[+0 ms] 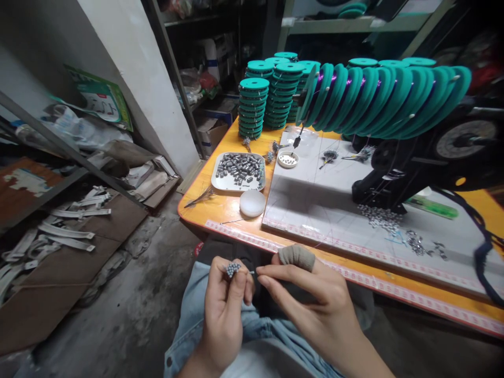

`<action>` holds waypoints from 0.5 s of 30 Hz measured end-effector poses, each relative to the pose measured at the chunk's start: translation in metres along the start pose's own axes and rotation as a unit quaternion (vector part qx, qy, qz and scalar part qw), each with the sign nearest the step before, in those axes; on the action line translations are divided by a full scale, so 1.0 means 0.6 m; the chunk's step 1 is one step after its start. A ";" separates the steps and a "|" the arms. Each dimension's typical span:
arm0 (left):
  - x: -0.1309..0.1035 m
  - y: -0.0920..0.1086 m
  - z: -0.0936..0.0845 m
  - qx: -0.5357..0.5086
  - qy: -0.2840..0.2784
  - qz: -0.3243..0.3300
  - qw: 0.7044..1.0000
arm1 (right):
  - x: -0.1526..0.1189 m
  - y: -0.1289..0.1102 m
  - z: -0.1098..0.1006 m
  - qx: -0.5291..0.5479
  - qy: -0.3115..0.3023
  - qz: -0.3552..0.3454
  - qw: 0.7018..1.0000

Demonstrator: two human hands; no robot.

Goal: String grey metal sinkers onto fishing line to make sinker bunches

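- While the left hand (222,310) pinches a small bundle of grey-tipped pieces (232,269) between thumb and fingers, both are just off the near left corner of the grey board (299,205).
- Right hand (315,294): off the board's near edge, beside the bundle, with a grey cloth cover (297,257) on one finger; thumb and forefinger tips nearly meet, but I cannot tell whether they grip anything.
- Under the board: an orange table (208,212).
- Left of the board: a white tray (232,188) of dark pellets, with a round white lid (252,203) between them.
- On the board's far left corner: a small white dish (288,166).
- On the board's right part: loose silvery pieces (380,219).
- Above the board: a row of green spools (354,100).
- Beyond its far left corner: upright stacks of similar spools (254,110).
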State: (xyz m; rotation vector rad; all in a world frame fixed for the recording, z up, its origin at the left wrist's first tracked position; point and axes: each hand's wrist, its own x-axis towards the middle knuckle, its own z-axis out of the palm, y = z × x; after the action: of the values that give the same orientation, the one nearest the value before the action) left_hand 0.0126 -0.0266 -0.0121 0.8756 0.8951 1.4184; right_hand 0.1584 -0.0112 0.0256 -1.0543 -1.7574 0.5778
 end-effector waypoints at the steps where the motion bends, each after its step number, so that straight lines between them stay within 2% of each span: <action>1: -0.001 -0.001 0.002 0.009 -0.001 0.001 1.000 | 0.002 0.000 0.000 0.016 0.001 0.004 1.000; 6: -0.006 0.000 0.005 0.022 -0.003 0.001 1.000 | 0.010 -0.001 0.001 0.070 0.008 0.023 0.997; 11: -0.004 -0.001 0.008 0.009 -0.008 0.000 1.000 | 0.007 -0.002 0.009 0.056 -0.012 0.034 0.998; 15: 0.020 0.005 0.006 -0.030 0.039 0.062 0.997 | 0.002 0.000 0.009 -0.017 0.000 -0.014 1.000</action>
State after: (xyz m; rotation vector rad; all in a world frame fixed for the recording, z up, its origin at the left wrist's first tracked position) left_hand 0.0141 -0.0148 -0.0080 0.8463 0.8644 1.5881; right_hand 0.1531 -0.0097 0.0238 -1.0513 -1.7837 0.5330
